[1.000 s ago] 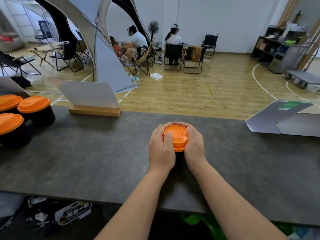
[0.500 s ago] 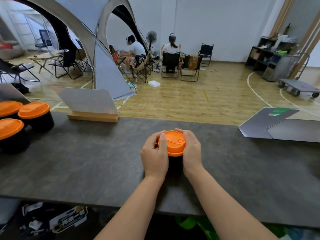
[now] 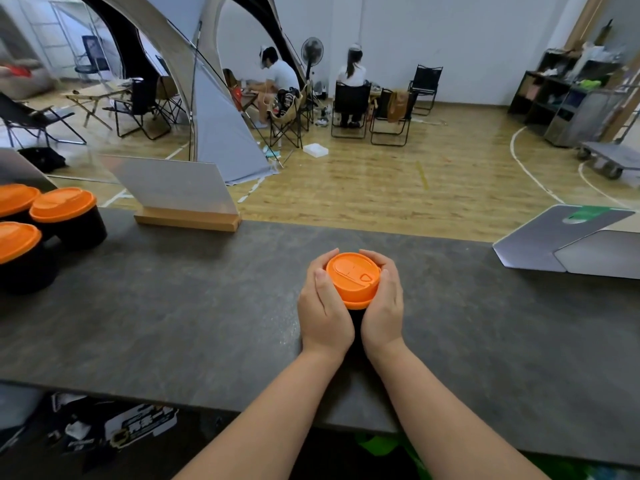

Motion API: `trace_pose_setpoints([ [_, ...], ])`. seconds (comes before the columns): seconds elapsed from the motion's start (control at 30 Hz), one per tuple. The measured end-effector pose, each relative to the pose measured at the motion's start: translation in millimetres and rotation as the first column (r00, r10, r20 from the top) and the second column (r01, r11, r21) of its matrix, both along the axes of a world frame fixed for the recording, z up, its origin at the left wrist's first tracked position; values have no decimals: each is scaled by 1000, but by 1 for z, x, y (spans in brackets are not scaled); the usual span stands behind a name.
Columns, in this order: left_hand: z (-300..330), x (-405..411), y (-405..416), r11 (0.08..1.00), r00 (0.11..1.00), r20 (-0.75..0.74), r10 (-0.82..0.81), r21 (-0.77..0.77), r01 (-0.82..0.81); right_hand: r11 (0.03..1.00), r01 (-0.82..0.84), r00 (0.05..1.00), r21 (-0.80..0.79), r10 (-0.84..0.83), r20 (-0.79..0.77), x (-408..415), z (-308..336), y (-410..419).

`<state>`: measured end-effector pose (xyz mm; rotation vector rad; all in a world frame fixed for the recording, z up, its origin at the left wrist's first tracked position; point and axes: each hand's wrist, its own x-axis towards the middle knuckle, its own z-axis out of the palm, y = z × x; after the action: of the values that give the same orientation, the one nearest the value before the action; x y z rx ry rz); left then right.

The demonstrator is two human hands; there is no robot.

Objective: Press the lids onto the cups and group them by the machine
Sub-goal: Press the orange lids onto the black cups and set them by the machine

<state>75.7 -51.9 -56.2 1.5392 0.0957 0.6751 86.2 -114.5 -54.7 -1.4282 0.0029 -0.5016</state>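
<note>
Centrally, at six o'clock on the grey counter (image 3: 173,323): left hand (image 3: 323,311) and right hand (image 3: 383,306) wrapped around a black cup (image 3: 356,311), orange lid (image 3: 352,277) seated. Toward nine o'clock, three lidded cups (image 3: 65,218) already grouped; machine not visible. Probably left: carrying this one over.

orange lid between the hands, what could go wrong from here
1. Both hands, left and right, wrap the lid from the sides; its near rim looks lower than the far one, so it may not be fully seated and could pop off when carried.
2. The cup is mostly hidden, so a squeeze could buckle it unnoticed.
3. The three lidded cups stand tightly packed; adding this one might knock them.
</note>
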Motion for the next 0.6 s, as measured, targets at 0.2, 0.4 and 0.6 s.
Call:
trace_pose_setpoints([
  [0.2,1,-3,2,1000,999,15,-29,12,28,1000,-3,1000,31,2,26,1,-3,1],
  [0.4,1,-3,3,1000,1000,-11,1,25,-1,997,-20,999,75,17,40,1,-6,1],
  [0.6,0,-2,4,1000,999,-38,-9,-21,8,986,-105,994,132,106,1,0,-3,0],
])
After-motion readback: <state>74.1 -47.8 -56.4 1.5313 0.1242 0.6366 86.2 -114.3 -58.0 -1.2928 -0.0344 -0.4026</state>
